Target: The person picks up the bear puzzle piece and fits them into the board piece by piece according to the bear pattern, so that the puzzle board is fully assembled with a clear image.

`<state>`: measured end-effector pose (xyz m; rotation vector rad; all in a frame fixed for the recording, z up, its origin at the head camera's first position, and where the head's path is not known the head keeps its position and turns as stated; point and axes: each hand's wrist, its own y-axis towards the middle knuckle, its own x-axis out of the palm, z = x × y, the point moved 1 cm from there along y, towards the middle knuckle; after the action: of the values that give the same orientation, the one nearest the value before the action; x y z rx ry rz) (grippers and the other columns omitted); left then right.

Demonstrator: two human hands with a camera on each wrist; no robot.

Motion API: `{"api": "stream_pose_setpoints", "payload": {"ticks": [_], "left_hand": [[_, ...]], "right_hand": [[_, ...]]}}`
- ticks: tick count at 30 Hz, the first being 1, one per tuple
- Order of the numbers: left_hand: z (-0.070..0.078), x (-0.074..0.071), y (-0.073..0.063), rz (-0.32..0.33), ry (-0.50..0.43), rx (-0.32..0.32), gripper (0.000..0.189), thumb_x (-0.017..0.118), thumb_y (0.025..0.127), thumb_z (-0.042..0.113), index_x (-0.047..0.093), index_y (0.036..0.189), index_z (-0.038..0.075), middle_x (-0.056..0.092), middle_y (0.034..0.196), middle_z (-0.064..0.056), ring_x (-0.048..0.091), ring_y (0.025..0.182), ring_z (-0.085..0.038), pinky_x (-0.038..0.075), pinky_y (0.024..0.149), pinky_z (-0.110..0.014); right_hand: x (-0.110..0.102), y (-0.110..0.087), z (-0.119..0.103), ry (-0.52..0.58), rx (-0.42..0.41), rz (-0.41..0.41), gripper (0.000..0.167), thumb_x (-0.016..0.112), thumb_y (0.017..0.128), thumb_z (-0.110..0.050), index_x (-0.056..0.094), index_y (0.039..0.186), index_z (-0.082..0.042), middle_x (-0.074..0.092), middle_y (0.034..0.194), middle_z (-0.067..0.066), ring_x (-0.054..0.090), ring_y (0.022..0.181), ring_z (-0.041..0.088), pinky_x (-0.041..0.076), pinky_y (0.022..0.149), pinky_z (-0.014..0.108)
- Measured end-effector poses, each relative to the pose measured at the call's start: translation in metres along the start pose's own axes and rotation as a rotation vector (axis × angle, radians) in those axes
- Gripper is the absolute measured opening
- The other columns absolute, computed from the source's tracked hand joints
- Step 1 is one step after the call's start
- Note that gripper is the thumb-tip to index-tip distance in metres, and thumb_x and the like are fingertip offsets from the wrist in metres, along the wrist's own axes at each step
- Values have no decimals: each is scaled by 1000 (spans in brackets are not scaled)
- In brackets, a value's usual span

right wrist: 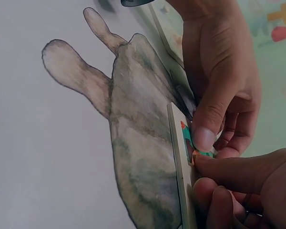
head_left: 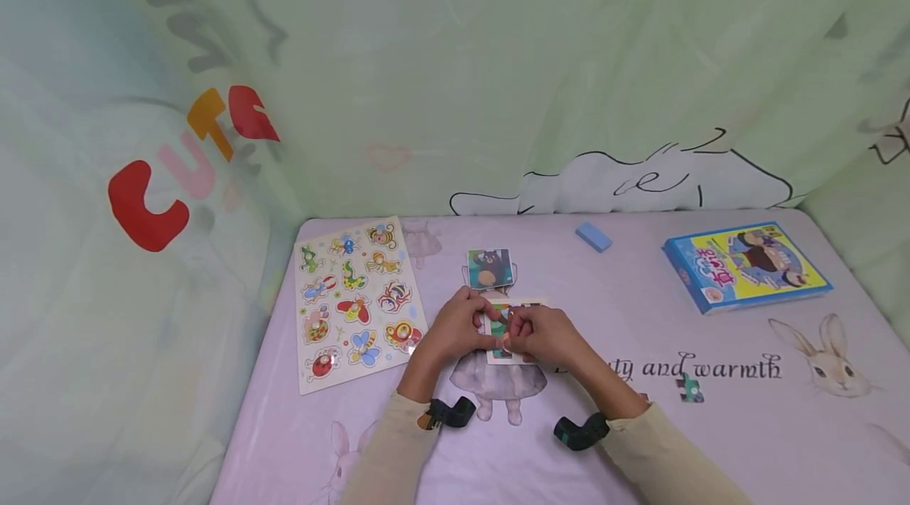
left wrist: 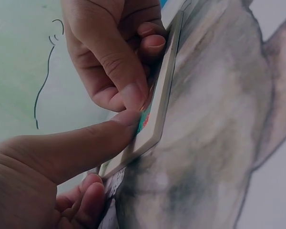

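Observation:
A small framed jigsaw puzzle [head_left: 524, 360] with a cream border and green and orange picture parts lies in front of the person. The left hand [head_left: 460, 325] holds it at its left side, thumb over the border and onto the picture. From the other side, the right hand [head_left: 546, 337] pinches a small puzzle piece [right wrist: 195, 156] over the frame, orange where it shows by the thumb tip. Both thumbs nearly meet there, and the fingers hide most of the piece and picture. A square bear picture card [head_left: 490, 269] lies just beyond the frame.
A loose green puzzle piece [head_left: 690, 389] lies right of the right forearm. An insect peg board [head_left: 355, 371] is at the left. A blue block [head_left: 593, 237] and a blue-and-yellow box [head_left: 750, 266] lie toward the back right. Printed cloth [head_left: 604, 276] covers the table.

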<state>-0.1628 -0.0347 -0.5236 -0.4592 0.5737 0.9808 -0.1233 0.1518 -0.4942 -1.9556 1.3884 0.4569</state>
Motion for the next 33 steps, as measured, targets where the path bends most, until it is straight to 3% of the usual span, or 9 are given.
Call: {"api": "stream_pose_setpoints", "payload": {"ticks": [7, 18, 27, 33], "left_hand": [[0, 2, -1, -71, 33, 22, 40, 93, 72, 25, 72, 105, 21, 50, 111, 1, 51, 98, -14, 44, 89, -26], [3, 3, -1, -47, 55, 23, 38, 91, 74, 35, 71, 102, 19, 48, 107, 1, 53, 95, -14, 46, 87, -26], [4, 1, -1, -55, 72, 16, 35, 90, 76, 29, 71, 103, 19, 49, 109, 0, 52, 97, -15, 44, 87, -27], [5, 1, -1, -49, 61, 22, 24, 85, 83, 24, 72, 102, 17, 50, 108, -1, 49, 88, -14, 41, 81, -26]], "right_hand": [[1, 1, 3, -21, -9, -3, 18, 80, 87, -19, 65, 80, -13, 56, 63, 0, 54, 55, 14, 39, 53, 26], [1, 3, 4, 0, 4, -3, 14, 77, 87, -15, 65, 80, -14, 58, 64, -1, 55, 55, 13, 41, 54, 26], [-1, 2, 1, -4, -32, 7, 16, 78, 87, -17, 65, 81, -12, 58, 65, -1, 55, 54, 12, 42, 54, 27], [-1, 1, 3, 13, -32, 3, 16, 79, 86, -17, 65, 81, -12, 57, 65, -1, 55, 54, 13, 42, 54, 28]]}}
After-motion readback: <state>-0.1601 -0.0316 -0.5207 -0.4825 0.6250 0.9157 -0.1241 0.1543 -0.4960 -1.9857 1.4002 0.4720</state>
